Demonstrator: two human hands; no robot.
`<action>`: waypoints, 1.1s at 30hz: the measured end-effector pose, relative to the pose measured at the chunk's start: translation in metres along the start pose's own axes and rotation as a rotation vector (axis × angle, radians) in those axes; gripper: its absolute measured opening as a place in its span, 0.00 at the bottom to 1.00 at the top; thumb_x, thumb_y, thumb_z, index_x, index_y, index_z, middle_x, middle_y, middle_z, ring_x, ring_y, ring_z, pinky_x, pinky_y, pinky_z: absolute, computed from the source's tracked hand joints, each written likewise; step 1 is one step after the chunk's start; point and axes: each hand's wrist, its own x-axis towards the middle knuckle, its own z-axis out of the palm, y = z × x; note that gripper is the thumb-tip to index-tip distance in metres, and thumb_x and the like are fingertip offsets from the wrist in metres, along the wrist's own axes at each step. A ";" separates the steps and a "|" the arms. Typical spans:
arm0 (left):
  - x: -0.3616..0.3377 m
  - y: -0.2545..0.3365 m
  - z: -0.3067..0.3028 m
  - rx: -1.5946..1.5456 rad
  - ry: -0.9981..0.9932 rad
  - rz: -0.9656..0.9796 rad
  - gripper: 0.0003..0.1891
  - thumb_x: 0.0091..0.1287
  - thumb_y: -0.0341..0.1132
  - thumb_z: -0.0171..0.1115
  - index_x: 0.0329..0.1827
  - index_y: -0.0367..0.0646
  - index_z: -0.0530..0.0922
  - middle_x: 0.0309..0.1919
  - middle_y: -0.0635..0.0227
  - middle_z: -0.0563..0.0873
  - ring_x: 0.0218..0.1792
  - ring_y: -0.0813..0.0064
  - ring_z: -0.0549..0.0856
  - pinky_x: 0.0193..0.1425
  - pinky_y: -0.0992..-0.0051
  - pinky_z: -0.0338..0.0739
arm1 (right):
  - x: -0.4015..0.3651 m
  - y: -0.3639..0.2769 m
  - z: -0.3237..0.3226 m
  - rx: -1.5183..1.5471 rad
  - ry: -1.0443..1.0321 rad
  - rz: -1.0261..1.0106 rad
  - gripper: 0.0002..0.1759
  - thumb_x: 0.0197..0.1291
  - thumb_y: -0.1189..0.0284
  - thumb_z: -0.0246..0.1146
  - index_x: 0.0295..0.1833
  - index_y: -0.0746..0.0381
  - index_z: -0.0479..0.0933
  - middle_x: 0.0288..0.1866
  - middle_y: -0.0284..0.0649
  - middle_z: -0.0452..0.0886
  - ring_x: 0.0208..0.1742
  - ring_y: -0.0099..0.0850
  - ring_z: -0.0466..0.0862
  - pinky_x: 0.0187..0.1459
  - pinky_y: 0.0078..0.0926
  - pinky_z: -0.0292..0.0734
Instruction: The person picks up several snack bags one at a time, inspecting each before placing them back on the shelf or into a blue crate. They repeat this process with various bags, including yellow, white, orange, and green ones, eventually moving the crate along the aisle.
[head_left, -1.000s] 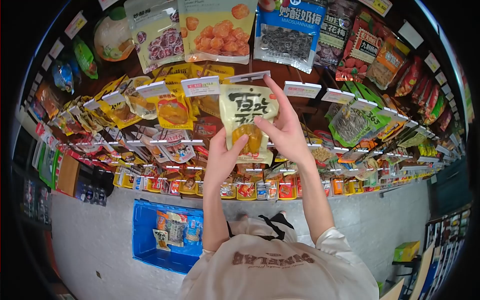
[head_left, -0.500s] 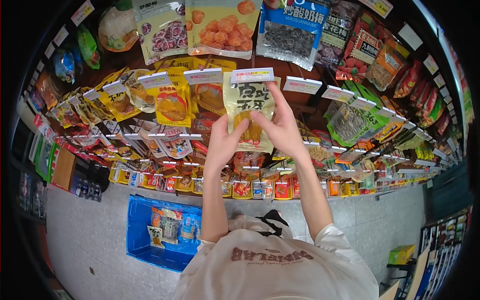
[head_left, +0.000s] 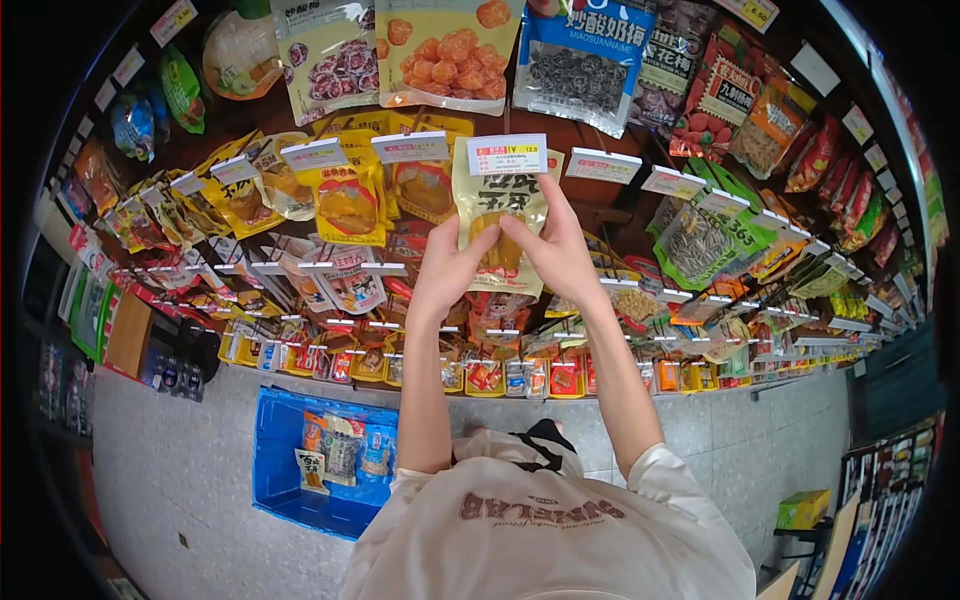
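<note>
A cream snack bag [head_left: 498, 262] with dark lettering and a yellow picture hangs upright on the rack, its top behind a white price tag [head_left: 507, 155]. My left hand [head_left: 448, 262] grips its left edge, the thumb lying on the front. On the opposite edge is my right hand [head_left: 553, 250], its thumb also pressed on the front near the other thumb and its fingers reaching up beside the tag. The fingertips behind the bag are hidden.
Yellow snack bags [head_left: 350, 200] hang at the left, a green bag [head_left: 705, 235] at the right. Large pouches [head_left: 445, 55] line the row above. On the floor, a blue crate [head_left: 285, 490] holds several packs. A green-yellow box [head_left: 803, 510] stands at lower right.
Both hands and the cream bag have shifted slightly upward. The price tag in front has tilted, so its printed face shows more and covers more of the bag's top.
</note>
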 end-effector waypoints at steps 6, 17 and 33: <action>-0.007 0.006 0.003 -0.033 0.012 0.010 0.16 0.72 0.32 0.60 0.59 0.33 0.77 0.50 0.66 0.86 0.48 0.81 0.84 0.54 0.76 0.77 | -0.001 -0.014 0.001 0.065 0.004 -0.028 0.40 0.62 0.78 0.65 0.77 0.66 0.54 0.72 0.46 0.66 0.71 0.31 0.68 0.68 0.30 0.67; -0.008 0.013 0.000 -0.034 0.025 -0.046 0.16 0.71 0.32 0.61 0.56 0.32 0.79 0.47 0.65 0.87 0.46 0.81 0.83 0.51 0.75 0.76 | 0.001 -0.039 0.003 0.031 -0.094 -0.123 0.47 0.60 0.87 0.59 0.81 0.57 0.45 0.82 0.42 0.50 0.79 0.32 0.57 0.74 0.31 0.59; 0.033 -0.034 0.005 0.427 0.190 0.195 0.18 0.70 0.36 0.62 0.56 0.31 0.76 0.45 0.53 0.87 0.47 0.70 0.87 0.52 0.72 0.79 | 0.006 0.043 0.004 -0.248 0.100 -0.131 0.23 0.63 0.81 0.59 0.65 0.63 0.75 0.62 0.35 0.77 0.37 0.12 0.74 0.32 0.11 0.66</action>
